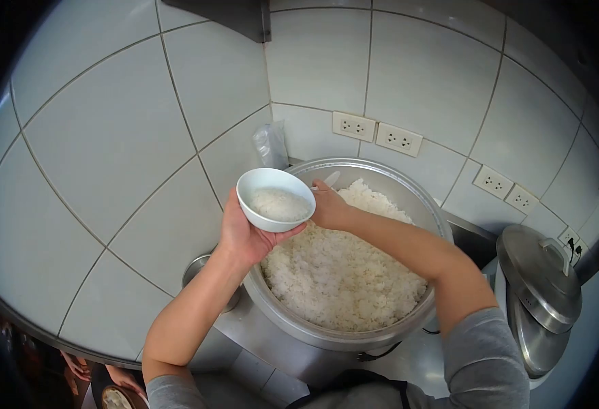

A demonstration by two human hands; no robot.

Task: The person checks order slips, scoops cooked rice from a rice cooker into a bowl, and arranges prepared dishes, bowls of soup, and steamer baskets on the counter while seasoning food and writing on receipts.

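My left hand (243,235) is wrapped under and around a pale bowl (275,223), tilted toward me, with white rice (277,204) in it. My right hand (330,208) is closed beside the bowl's right rim, over the pot. From its fingers sticks out the pale, translucent end of what looks like a rice paddle (333,178); the rest is hidden by the hand and bowl. Below both hands is a large round metal pot (293,332), heaped with cooked rice (350,279).
Tiled walls with several sockets (400,139) stand behind the pot. A clear plastic bag (270,144) leans in the corner. Metal lids (534,273) are at right, a metal container (194,271) at left. Another person's hands (126,378) show at lower left.
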